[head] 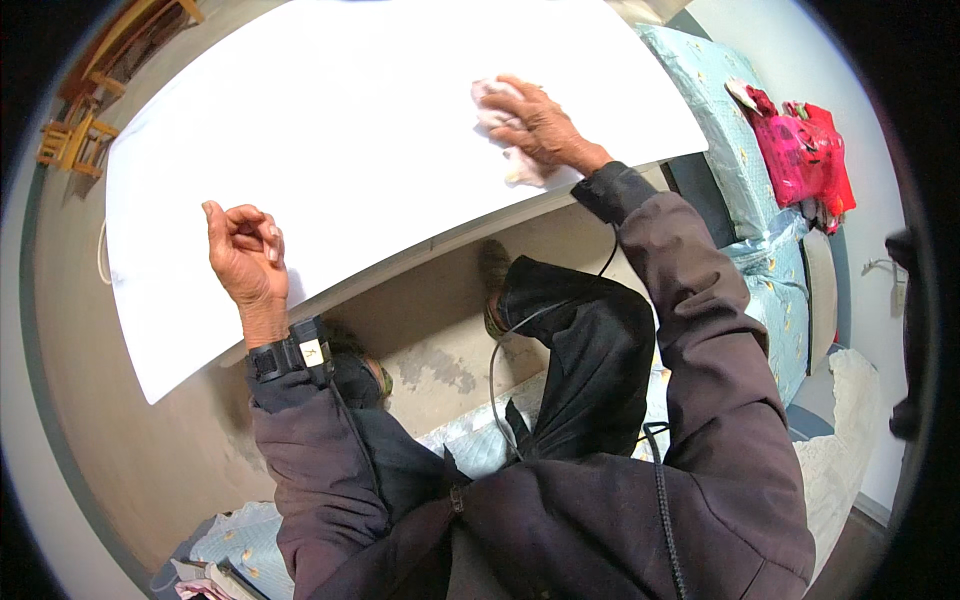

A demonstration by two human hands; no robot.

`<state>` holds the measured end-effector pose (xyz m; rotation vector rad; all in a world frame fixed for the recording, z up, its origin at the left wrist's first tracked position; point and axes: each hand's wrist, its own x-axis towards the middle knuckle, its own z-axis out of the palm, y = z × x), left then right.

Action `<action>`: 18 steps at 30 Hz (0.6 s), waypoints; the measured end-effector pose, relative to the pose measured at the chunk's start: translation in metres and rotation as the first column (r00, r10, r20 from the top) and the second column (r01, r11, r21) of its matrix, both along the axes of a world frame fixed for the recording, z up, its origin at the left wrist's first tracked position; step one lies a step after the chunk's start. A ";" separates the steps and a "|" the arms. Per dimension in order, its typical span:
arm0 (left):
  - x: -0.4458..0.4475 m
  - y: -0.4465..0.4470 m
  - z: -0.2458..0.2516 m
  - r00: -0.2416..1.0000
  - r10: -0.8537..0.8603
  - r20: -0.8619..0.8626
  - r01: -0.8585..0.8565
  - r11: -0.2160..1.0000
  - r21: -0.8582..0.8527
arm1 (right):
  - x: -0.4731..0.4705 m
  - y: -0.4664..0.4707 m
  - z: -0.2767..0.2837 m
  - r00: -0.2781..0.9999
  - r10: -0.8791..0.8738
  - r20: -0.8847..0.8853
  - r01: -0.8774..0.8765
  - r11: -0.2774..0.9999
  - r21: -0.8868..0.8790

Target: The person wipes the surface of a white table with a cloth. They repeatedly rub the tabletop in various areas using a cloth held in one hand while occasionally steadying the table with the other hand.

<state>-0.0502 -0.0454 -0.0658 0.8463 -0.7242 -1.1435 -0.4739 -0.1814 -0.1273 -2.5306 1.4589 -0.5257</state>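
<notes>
A white tabletop [360,150] spans the upper part of the head view. My right hand [536,124] lies on a crumpled pale pink cloth [499,112] near the table's near right side, fingers spread over it and the cloth pressed against the surface. Part of the cloth sticks out below the palm. At the left, my left hand [247,244] is raised by the near edge, palm up with fingers loosely curled, and holds nothing. A black strap with a small device [307,349] is around the left wrist.
Seats with light blue quilted covers [776,315] stand at the right, bearing a pink and red plastic bag [806,157]. A small wooden chair [79,142] is at the far left. A thin cable [493,375] hangs over my lap, below the table's near edge.
</notes>
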 end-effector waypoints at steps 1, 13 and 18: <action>-0.001 -0.001 -0.001 1.000 -0.008 -0.014 0.008 1.000 0.013 | -0.022 -0.005 -0.001 0.996 -0.066 -0.055 0.064 0.997 -0.033; -0.025 -0.010 -0.001 0.992 -0.059 0.108 0.050 0.995 0.089 | -0.266 -0.055 0.005 0.907 -0.397 0.144 0.409 0.910 -0.063; -0.025 -0.012 0.002 0.983 -0.072 0.171 0.060 0.995 0.074 | -0.335 -0.052 0.010 0.860 -0.502 -0.090 0.471 0.849 -0.239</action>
